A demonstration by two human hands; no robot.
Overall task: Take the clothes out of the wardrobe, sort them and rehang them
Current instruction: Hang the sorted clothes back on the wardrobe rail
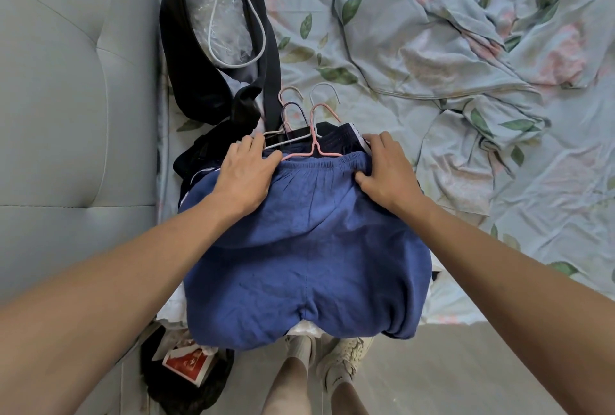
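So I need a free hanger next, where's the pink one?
In the head view the pink hanger lies mid-frame on the clothes pile, at the waistband of the blue shorts, between the left hand and right hand.

floral bedsheet [432, 48], padded headboard [76, 98], red packet [186, 363]
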